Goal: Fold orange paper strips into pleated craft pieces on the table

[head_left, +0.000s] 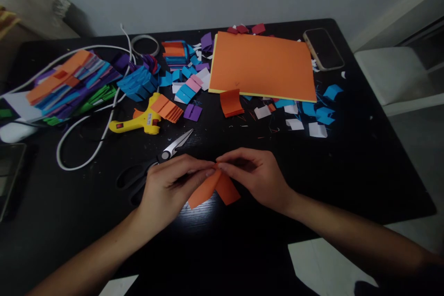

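Observation:
Both hands meet over the front middle of the black table and pinch one piece of orange paper (204, 189). Two flaps of it hang down and apart below the fingertips. My left hand (169, 182) grips it from the left between thumb and fingers. From the right, my right hand (258, 173) pinches the same top edge, and its curled fingers hide part of the paper. Scissors (166, 153) with black handles lie partly behind my left hand, blades apart. Behind them rests a yellow glue gun (138, 121), touching a folded orange paper stack (167, 107).
Orange sheets (263, 64) lie at the back, with a phone (324, 48) to their right. Small blue, white and purple paper pieces (187, 92) are scattered around. A white cable (60, 148) loops across the left, near piled folded strips (72, 83). A white mouse (15, 132) sits far left.

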Demonstrator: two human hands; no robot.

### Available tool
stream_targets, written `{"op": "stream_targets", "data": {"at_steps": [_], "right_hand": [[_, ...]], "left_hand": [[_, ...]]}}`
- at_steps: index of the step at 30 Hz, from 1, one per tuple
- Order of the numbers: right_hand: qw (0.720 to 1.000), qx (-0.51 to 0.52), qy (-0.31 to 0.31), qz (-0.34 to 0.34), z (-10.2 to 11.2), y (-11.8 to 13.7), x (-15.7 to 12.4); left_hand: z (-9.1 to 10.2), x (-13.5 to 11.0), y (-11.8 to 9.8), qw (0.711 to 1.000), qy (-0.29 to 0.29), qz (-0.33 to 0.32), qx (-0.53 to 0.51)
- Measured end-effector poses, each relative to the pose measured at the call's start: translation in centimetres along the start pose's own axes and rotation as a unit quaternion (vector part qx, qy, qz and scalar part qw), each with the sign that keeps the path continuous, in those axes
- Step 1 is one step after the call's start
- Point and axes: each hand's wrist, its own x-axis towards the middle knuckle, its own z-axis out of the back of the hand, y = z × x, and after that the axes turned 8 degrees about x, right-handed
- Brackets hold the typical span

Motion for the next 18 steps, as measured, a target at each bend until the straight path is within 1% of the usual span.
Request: {"op": "stream_targets", "data": {"at_steps": [4,9,11,14,18], "right_hand": [[1.0,0.001,0.004,-0.008,0.12,-0.01,0.06],[0.998,-0.001,0.04,-0.044,0.35,0.23,0.3],[0.998,-0.009,0.051,-0.048,0.37,0.27,0.37],[0.998,-0.01,0.049,-0.044,0.32,0.21,0.41],[0.998,-0.012,0.042,-0.041,0.33,0.16,0.37]], "left_hand": [[-0.08,0.0,0.14,1.0,-0.003,0.019,-0.013],[-0.16,0.08,0.26,0.997,-0.007,0.063,-0.037],[-0.17,0.13,0.21,0.996,-0.01,0.079,-0.048],[-0.16,0.19,0.11,0.993,-0.014,0.098,-0.062],[-0.16,0.19,0.13,0.992,-0.017,0.106,-0.068]]}}
